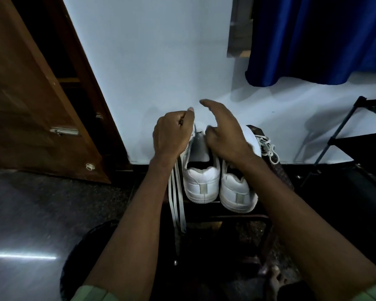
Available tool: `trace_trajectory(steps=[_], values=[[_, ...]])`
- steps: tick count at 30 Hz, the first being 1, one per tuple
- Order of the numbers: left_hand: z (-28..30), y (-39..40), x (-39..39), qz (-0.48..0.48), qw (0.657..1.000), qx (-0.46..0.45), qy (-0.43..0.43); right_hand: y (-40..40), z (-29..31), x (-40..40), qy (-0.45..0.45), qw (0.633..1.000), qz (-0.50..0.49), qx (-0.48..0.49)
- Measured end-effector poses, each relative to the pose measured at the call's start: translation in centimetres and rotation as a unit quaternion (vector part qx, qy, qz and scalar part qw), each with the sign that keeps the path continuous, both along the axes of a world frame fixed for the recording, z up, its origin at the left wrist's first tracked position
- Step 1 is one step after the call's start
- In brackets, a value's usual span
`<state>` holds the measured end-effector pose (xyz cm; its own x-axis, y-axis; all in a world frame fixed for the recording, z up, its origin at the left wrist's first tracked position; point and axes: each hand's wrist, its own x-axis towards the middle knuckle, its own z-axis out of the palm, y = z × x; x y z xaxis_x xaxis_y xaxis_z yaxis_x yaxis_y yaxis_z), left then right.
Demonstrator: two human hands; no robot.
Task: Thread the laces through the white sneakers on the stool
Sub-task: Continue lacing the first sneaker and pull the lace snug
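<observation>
Gripping a hanging lace (177, 196), the left hand (172, 135) and relaxed, empty right hand (225, 131) hover over the sneakers (217, 185).

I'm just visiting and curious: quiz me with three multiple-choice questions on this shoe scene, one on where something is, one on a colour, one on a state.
1. Where does the loose bundled lace lie?
A. right of the right sneaker
B. inside the left sneaker
C. on the floor by the door

2. What colour is the curtain?
A. red
B. blue
C. yellow

3. What is the left hand doing?
A. resting flat
B. gripping a lace
C. holding a sneaker's heel

Answers:
1 A, it sits beside the right sneaker.
2 B, the cloth is deep blue.
3 B, the fingers curl round the flat lace, which hangs below.
</observation>
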<state>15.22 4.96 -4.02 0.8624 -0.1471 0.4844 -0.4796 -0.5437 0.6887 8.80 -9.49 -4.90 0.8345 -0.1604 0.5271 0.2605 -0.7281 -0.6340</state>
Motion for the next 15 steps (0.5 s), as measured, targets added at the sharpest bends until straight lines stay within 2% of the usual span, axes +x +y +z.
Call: trace_trajectory(steps=[2,3,5,7,8,10,11,13,15], values=[[0.7,-0.9,-0.1,-0.061,0.997,-0.054,-0.018,0.9,2.1,-0.6,-0.001,0.979,0.07,0.189],[1.4,-1.5,-0.6,-0.092,0.991,-0.095,-0.015,1.4,3.2,-0.9,0.015,0.951,0.094,0.295],[2.8,-3.2,-2.1,-0.146,0.972,-0.185,0.024,2.4,4.9,-1.8,0.059,0.867,0.142,0.474],[4.1,-5.3,-3.8,-0.168,0.959,-0.221,0.056,2.2,5.9,-2.8,0.068,0.791,0.172,0.584],[4.5,-6.3,-4.6,-0.176,0.96,-0.212,0.057,1.8,6.3,-3.3,0.064,0.775,0.175,0.604],[4.6,-8.2,-5.6,-0.199,0.963,-0.169,0.062,0.2,6.8,-4.3,0.072,0.787,0.163,0.591],[4.3,-9.0,-5.5,-0.201,0.971,-0.118,0.052,-0.9,7.0,-4.6,0.084,0.804,0.151,0.57],[3.6,-10.2,-4.8,-0.187,0.982,0.026,0.006,-3.3,6.7,-5.0,0.104,0.844,0.083,0.52],[3.0,-11.0,-4.5,-0.213,0.974,0.082,0.019,-5.8,5.6,-4.7,0.104,0.868,0.005,0.485]])
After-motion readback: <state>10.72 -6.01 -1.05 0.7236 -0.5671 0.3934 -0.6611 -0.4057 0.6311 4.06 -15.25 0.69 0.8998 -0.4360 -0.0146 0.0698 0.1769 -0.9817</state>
